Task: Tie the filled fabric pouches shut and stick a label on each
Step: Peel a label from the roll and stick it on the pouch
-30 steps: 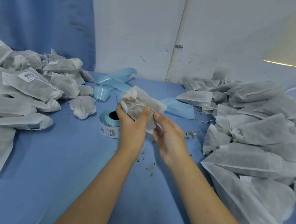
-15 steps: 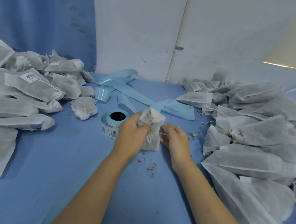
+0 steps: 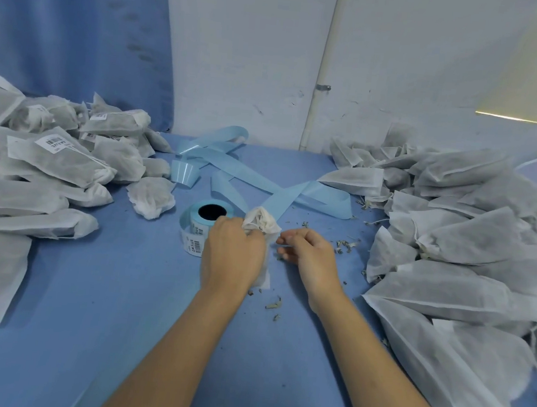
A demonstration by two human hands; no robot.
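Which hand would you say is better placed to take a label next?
Probably the left hand: the label roll lies just beside it, though it grips the pouch; the right hand sits beyond it.

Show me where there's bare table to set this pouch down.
Biggest bare patch: the table near-left, between the labelled pile, the label roll and the left hand gripping the pouch. Another between the forearms. Crowded: the unlabelled pile right, the backing strip behind.

Greyish-white pouches [image 3: 474, 236] lie on a blue table [image 3: 118, 320], beside a pale-blue label roll [image 3: 193, 220] printed with black barcodes.
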